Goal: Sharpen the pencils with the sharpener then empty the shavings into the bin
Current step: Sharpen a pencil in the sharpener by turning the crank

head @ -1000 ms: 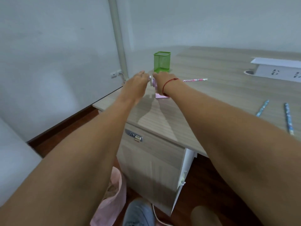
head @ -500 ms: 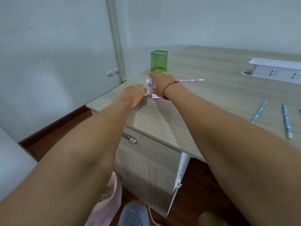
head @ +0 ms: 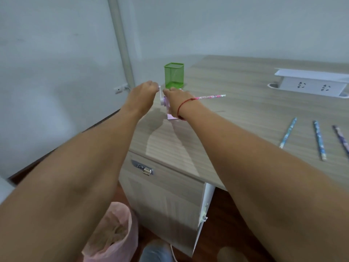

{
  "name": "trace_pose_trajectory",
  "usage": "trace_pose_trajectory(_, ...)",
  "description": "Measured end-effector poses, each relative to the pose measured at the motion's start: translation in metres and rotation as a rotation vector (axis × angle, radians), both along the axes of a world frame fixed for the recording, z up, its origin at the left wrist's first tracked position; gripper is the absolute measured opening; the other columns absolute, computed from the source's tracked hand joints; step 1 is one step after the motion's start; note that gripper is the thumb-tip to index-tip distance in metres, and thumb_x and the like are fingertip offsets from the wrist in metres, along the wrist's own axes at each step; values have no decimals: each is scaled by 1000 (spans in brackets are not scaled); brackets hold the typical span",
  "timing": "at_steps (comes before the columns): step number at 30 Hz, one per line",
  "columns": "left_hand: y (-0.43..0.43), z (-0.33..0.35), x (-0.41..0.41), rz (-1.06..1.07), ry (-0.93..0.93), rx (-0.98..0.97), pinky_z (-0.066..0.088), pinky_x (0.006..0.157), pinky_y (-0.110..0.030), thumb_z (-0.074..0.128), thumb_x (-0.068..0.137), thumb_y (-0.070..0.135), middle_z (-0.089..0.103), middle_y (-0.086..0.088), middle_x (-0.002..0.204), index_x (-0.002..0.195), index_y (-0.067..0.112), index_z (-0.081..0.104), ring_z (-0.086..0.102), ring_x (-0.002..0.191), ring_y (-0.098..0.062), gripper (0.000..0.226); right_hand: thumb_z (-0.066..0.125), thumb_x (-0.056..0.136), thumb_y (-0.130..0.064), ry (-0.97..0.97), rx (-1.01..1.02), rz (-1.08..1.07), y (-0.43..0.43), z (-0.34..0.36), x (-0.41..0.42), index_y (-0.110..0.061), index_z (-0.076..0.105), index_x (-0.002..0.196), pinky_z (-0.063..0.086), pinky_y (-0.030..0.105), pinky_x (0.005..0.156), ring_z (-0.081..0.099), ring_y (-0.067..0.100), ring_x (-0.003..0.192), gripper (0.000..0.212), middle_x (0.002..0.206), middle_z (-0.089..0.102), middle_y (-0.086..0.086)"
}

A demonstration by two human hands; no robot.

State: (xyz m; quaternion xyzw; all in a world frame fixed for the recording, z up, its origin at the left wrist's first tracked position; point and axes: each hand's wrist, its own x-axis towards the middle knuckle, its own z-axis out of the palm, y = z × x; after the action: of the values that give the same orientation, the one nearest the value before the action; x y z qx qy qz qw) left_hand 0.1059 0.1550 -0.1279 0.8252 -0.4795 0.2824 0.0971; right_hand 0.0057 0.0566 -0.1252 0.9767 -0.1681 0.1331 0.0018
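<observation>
The task seems early: the left hand [head: 144, 92] pinches the crank [head: 160, 93] and the right hand [head: 177, 98] clamps the sharpener [head: 164, 103] on the table [head: 236, 129], a pink pencil [head: 211, 97] lodged in it, while three other pencils [head: 319, 139] wait far right and emptying into the bin [head: 113, 233] remains

Worktop [head: 236, 110] before me: pale wood-grain, matt. Pen pot [head: 174, 75], far: green wire mesh. Sharpener [head: 171, 116]: pink plastic, smooth. Bin liner [head: 113, 233] by my feet: thin crinkled pink plastic. Drawer lock [head: 144, 169]: shiny metal.
</observation>
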Motion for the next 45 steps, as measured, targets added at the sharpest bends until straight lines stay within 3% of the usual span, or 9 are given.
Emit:
trace_pose_trajectory(4, 11, -2, -17, -46, -14, -78, 42, 64, -45, 38, 98, 6, 59, -25, 96, 97, -4, 55, 58, 87, -42, 20, 56, 90, -14, 26, 6, -11, 4, 3, -2, -13, 43, 133, 39, 39, 101, 47, 32, 127, 45, 138, 45, 10)
trace_pose_trajectory(8, 22, -12, -36, -20, 52, -103, 46, 71, -47, 40, 97, 6, 60, -22, 101, 102, 0, 54, 59, 95, -39, 17, 47, 94, -14, 15, 7, -19, 6, 6, -5, -12, 44, 132, 39, 38, 101, 48, 32, 127, 38, 139, 45, 11)
trace_pose_trajectory(19, 15, -46, -41, 93, 264, 200, 43, 89, -42, 38, 99, 15, 59, -21, 115, 114, 2, 59, 56, 108, -38, 29, 50, 92, -13, -6, -16, 80, 3, 9, -12, -8, 51, 122, 43, 34, 84, 56, 33, 115, 30, 128, 55, 14)
trace_pose_trajectory(23, 4, -42, -16, 130, 293, 275, 43, 91, -41, 39, 98, 17, 60, -22, 119, 113, 3, 60, 57, 112, -38, 29, 51, 92, -12, -21, -49, 83, 1, 6, -10, -9, 49, 124, 44, 35, 90, 54, 32, 118, 33, 130, 53, 12)
trace_pose_trajectory(28, -10, -10, 3, 147, 217, 158, 46, 77, -46, 42, 90, -1, 61, -28, 106, 103, -2, 59, 60, 99, -45, 21, 53, 89, -10, -24, -27, 80, -1, 3, -9, -10, 48, 126, 42, 35, 92, 51, 31, 120, 37, 134, 49, 10)
trace_pose_trajectory(33, -2, 9, -4, 89, 177, 57, 42, 76, -47, 39, 97, 3, 58, -33, 103, 103, -6, 56, 56, 97, -48, 20, 53, 88, -9, -3, -6, 44, -1, 7, -6, -13, 52, 121, 42, 35, 88, 54, 31, 117, 34, 130, 52, 9)
trace_pose_trajectory(38, 11, 9, -30, -17, 115, -70, 30, 64, -35, 39, 95, -3, 61, -26, 93, 94, -4, 56, 57, 86, -40, 17, 52, 90, -9, 21, 37, 0, 1, 9, -3, -12, 53, 124, 43, 37, 95, 54, 31, 120, 33, 133, 52, 10)
trace_pose_trajectory(45, 30, -42, -57, 49, 266, 27, 44, 82, -44, 37, 97, 11, 61, -22, 109, 107, 0, 55, 59, 99, -37, 23, 52, 92, -11, 24, 19, 0, 6, 5, -1, -11, 46, 130, 42, 39, 98, 50, 31, 125, 38, 138, 47, 11)
